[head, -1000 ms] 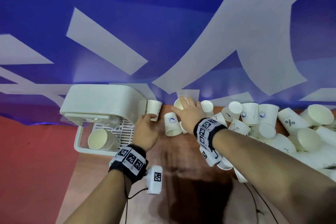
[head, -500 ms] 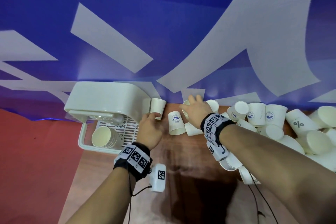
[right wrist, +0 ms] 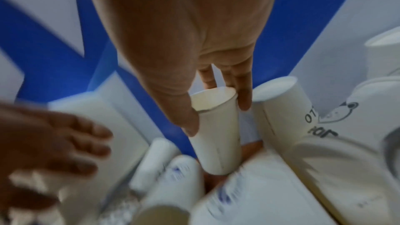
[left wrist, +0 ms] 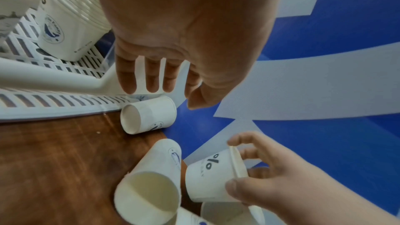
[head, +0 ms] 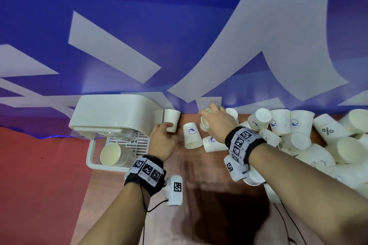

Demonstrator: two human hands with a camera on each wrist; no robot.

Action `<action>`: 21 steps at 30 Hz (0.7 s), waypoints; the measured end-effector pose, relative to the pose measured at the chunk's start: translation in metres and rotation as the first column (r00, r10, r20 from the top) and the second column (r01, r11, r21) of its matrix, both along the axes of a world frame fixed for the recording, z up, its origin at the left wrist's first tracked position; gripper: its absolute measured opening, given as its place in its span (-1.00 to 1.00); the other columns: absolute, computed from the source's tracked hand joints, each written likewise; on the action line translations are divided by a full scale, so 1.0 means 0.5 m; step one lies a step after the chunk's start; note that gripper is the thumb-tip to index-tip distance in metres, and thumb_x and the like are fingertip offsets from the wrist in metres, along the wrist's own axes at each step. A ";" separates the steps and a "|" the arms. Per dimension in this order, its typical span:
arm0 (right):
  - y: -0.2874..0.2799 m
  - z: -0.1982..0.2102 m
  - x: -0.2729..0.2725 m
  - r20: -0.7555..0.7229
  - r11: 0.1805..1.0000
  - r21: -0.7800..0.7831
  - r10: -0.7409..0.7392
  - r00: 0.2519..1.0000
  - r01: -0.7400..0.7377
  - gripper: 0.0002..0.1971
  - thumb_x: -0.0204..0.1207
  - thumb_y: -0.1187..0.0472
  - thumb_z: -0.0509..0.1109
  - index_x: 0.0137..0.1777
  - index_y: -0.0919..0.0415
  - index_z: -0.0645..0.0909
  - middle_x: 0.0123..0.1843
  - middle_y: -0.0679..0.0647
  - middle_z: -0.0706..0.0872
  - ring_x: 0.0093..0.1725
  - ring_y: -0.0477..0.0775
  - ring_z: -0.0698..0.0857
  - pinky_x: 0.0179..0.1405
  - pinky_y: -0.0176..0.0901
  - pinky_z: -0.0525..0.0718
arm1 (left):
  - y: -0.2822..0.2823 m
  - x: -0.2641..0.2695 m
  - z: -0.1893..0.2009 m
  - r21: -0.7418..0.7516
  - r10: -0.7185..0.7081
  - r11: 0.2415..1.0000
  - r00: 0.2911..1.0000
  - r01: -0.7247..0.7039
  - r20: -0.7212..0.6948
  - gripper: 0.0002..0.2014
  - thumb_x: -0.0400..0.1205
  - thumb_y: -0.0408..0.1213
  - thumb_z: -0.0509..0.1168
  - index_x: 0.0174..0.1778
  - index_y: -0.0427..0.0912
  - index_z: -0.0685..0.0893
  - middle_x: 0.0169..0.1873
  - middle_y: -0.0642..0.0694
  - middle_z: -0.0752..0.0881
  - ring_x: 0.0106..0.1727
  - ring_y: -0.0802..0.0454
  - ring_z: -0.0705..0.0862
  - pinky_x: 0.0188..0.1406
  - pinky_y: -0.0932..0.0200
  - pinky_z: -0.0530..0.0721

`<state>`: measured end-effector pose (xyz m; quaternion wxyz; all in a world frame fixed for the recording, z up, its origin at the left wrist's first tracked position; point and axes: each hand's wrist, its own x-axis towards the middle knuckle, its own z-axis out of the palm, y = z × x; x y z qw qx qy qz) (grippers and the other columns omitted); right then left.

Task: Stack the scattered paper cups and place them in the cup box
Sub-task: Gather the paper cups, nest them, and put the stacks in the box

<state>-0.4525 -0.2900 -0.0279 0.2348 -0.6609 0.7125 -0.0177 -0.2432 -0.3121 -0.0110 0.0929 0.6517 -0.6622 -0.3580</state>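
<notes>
A white cup box [head: 111, 113] stands at the table's back left with a stack of paper cups [head: 111, 154] lying in its tray. My left hand [head: 168, 125] reaches to a single paper cup [head: 171, 119] beside the box. In the left wrist view its fingers [left wrist: 149, 78] are straight, just above that cup [left wrist: 149, 115], and the thumb is clear of it. My right hand [head: 207, 115] grips another paper cup [head: 204, 123] near the wall, thumb and fingers round its rim [right wrist: 213, 95]. That cup [left wrist: 207, 180] bears a "%" mark.
A dolphin-logo cup [head: 192, 135] lies between my hands. A big heap of loose cups [head: 298, 141] covers the table's right side. A blue and white banner [head: 179, 26] rises right behind the wooden table [head: 199, 175]. Red cloth [head: 39, 165] lies to the left.
My right hand has gone from lying over the cup by the wall to gripping it. The left hand has edged forward onto the cup beside the box.
</notes>
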 end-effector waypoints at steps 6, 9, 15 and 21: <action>0.049 0.048 -0.041 0.344 0.957 -0.088 -0.232 0.910 0.277 -0.44 0.38 0.10 0.52 0.36 -0.13 0.42 0.30 0.00 0.43 0.14 0.16 0.64 0.08 0.06 0.66 | -0.053 -0.054 -0.018 -0.007 -0.026 1.000 0.989 0.027 0.145 -0.49 0.53 -0.28 0.34 0.45 -0.06 0.53 0.40 -0.24 0.46 0.40 -0.30 0.45 0.47 -0.04 0.39; 0.063 0.055 -0.059 0.395 0.952 -0.062 -0.254 0.883 0.301 -0.43 0.36 0.06 0.53 0.35 -0.14 0.42 0.28 -0.04 0.43 0.14 0.12 0.64 0.13 0.11 0.65 | -0.075 -0.082 -0.036 0.037 -0.046 0.999 0.972 0.038 0.231 -0.43 0.53 -0.21 0.32 0.51 -0.02 0.45 0.48 -0.23 0.36 0.45 -0.34 0.35 0.49 -0.11 0.34; 0.064 0.049 -0.084 0.458 0.945 -0.069 -0.254 0.852 0.319 -0.45 0.34 0.03 0.52 0.29 -0.23 0.39 0.22 -0.13 0.42 0.09 0.05 0.64 0.11 0.10 0.64 | -0.105 -0.101 -0.069 0.118 -0.058 0.993 0.948 0.022 0.314 -0.43 0.54 -0.19 0.28 0.50 -0.04 0.39 0.51 -0.27 0.30 0.44 -0.39 0.34 0.49 -0.18 0.35; 0.068 0.032 -0.075 0.486 0.950 -0.074 -0.231 0.843 0.303 -0.44 0.37 0.04 0.55 0.34 -0.18 0.42 0.26 -0.11 0.45 0.15 0.03 0.61 0.15 0.00 0.59 | -0.106 -0.086 -0.095 0.095 -0.107 0.992 0.938 0.080 0.330 -0.40 0.50 -0.22 0.29 0.51 -0.11 0.37 0.45 -0.28 0.43 0.41 -0.35 0.40 0.42 -0.14 0.37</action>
